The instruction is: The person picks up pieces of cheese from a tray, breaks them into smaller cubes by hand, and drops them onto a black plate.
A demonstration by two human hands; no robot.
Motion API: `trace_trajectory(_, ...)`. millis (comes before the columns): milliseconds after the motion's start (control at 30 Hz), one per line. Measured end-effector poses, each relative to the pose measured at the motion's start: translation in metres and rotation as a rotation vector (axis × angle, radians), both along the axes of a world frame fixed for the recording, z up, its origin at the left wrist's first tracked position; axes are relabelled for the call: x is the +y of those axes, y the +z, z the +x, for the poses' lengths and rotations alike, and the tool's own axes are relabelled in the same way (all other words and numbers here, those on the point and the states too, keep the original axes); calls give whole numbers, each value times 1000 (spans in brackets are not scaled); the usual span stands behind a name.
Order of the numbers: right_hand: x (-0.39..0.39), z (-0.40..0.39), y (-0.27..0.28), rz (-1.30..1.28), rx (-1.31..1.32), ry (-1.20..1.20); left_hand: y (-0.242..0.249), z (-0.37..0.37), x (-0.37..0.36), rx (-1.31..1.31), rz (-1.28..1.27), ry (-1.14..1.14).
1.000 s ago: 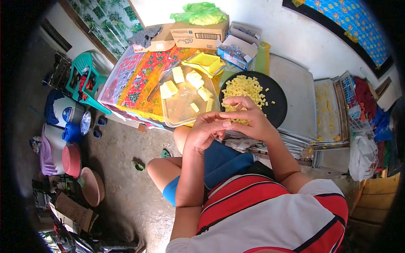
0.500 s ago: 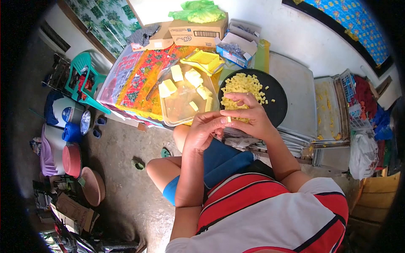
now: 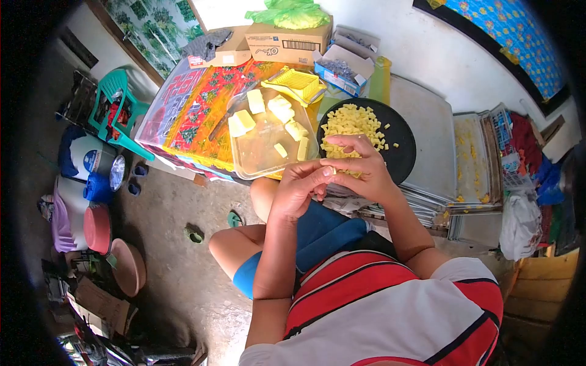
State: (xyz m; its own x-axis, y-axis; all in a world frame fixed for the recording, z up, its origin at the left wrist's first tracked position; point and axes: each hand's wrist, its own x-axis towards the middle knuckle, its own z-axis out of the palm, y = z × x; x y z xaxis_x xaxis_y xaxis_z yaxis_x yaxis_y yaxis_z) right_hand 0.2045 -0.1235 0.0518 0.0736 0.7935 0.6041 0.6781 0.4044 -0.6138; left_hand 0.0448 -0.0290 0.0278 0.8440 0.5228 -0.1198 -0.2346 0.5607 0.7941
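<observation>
My left hand (image 3: 297,186) and my right hand (image 3: 360,171) meet at the fingertips in front of the table, both pinched on a small yellow piece (image 3: 332,171), mostly hidden by the fingers. Just beyond my right hand, a round black tray (image 3: 403,160) holds a heap of small yellow cubes (image 3: 351,122). A clear plastic tray (image 3: 251,165) with larger yellow blocks (image 3: 242,123) lies on the left. A knife (image 3: 218,127) rests along that tray's left edge. Behind it sits a yellow slotted basket (image 3: 296,84).
Cardboard boxes (image 3: 287,46) stand at the table's back, beside a blue and white box (image 3: 342,73). Flat metal trays (image 3: 421,134) are stacked at the right. A green chair (image 3: 125,113) and basins (image 3: 128,268) stand on the left. Slippers (image 3: 194,233) lie on the floor.
The view has shifted slightly. The fingers have closed further over the small yellow piece, so less of it shows. Both hands remain together in nearly the same place.
</observation>
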Motion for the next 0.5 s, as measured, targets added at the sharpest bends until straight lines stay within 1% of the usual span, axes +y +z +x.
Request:
trace_trajectory(133,4,-4,-1,0,-12,13,-4,-2,2,22,95,14)
trace_trajectory(233,5,-2,-11,-50,26,11,-6,-4,3,103,142,25)
trace_trajectory(267,3,0,-11,-73,25,-32,-8,-3,5,136,175,50)
trace_trajectory(333,-2,14,-13,-255,168,-180,-15,-1,7,200,241,104)
trace_trajectory(367,-5,26,-16,-345,240,-253,-18,-1,9,200,211,125)
trace_trajectory(433,-10,66,-47,-400,106,-517,-23,-5,15,201,152,167)
trace_trajectory(500,-21,103,-73,-481,-30,-665,-27,-7,17,199,137,172)
